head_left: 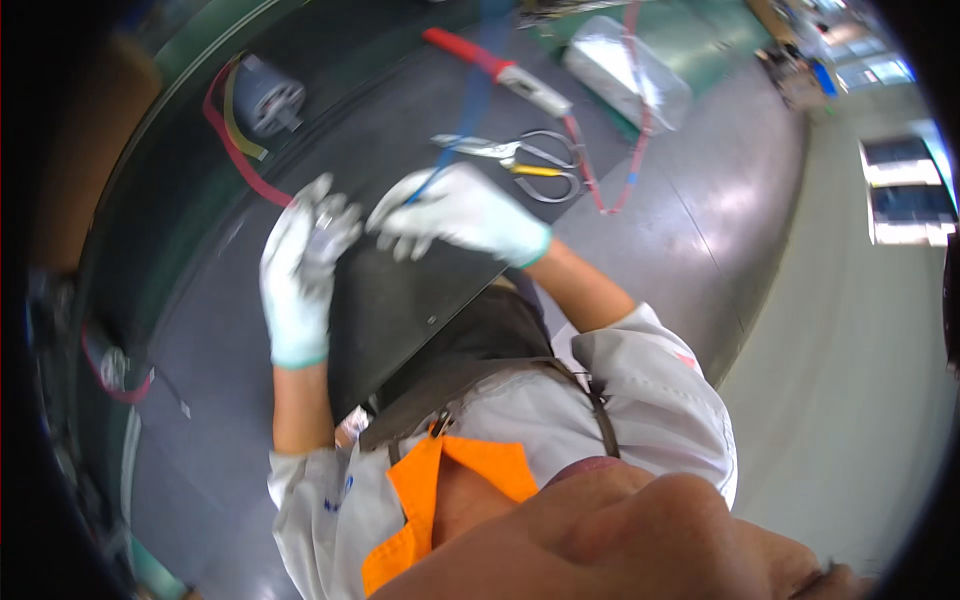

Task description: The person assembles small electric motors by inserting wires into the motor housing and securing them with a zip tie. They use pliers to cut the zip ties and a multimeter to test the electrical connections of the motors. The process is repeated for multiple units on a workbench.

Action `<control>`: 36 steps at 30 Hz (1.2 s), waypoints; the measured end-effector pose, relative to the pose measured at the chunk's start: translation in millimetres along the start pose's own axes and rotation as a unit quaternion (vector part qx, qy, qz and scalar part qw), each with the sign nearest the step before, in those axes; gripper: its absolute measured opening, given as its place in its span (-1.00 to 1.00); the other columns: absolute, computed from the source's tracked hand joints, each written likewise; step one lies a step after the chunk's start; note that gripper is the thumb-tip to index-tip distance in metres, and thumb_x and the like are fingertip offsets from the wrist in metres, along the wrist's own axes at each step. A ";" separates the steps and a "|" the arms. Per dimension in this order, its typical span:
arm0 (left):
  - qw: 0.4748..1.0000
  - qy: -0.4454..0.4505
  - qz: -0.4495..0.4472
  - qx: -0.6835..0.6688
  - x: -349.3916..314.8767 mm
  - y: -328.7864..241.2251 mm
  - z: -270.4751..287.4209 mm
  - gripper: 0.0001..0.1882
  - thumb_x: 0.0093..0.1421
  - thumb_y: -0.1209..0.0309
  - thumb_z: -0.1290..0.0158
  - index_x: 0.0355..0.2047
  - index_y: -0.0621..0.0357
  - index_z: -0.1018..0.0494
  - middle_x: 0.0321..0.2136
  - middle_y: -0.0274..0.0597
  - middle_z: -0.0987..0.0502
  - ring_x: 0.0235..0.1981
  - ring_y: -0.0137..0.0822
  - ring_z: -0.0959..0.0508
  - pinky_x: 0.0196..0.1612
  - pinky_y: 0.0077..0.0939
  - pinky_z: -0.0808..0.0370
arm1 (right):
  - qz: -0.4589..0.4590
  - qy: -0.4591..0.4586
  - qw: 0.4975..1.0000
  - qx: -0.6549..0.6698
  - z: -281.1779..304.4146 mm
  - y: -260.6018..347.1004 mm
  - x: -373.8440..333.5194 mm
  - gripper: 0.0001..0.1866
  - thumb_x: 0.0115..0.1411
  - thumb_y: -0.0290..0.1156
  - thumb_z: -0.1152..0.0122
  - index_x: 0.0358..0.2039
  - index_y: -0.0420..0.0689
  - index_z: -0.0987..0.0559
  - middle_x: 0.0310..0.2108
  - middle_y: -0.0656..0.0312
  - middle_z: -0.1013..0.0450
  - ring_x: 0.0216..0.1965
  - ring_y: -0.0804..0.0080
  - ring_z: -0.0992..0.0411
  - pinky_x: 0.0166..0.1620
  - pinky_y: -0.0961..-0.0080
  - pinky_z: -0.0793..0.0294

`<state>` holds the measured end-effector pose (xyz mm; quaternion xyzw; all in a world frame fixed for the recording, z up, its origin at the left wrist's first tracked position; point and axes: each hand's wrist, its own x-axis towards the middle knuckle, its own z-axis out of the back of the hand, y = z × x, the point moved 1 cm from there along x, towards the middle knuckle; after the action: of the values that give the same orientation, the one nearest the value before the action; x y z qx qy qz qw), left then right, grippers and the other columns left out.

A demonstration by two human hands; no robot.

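My left hand [305,262], in a white glove with a green cuff, has its fingers curled in at the end of a red wire [238,160]. That wire arcs from a grey cylindrical motor [266,98] with a yellow strip beside it. Close by, my gloved right hand [455,208] has its fingers bent together, pointing toward the left. A blue cord [465,125] comes down from the top and ends at its fingers; whether they grip it is unclear. Scissors [512,152] with a yellow mark lie just beyond my right hand.
A red-and-white handheld tool [505,75] with a thin red cord [590,180] lies farther back. Next to it is a clear plastic tray [625,75]. Another small motor-like part [115,368] with a pink wire sits at far left. The dark table [400,310] has a curved edge.
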<state>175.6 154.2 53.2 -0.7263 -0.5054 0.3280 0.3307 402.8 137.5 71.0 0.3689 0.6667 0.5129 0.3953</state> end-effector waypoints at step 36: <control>0.992 -0.024 -0.043 -0.114 8.1 40.0 -14.2 -0.60 0.48 0.29 0.07 0.10 0.37 -0.49 -0.08 -0.05 -0.63 -0.05 -0.23 -0.62 0.10 -0.26 -0.50 | 0.096 -0.063 0.991 0.062 2.8 -8.9 12.9 -0.55 0.27 -0.58 -0.26 0.18 -0.29 -0.51 -0.13 0.12 -0.61 -0.20 0.44 -0.60 -0.13 0.55 -0.60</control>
<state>210.0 149.0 27.6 -0.7287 -0.5780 0.2710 0.2479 399.2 148.3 60.0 0.4865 0.6328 0.4817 0.3617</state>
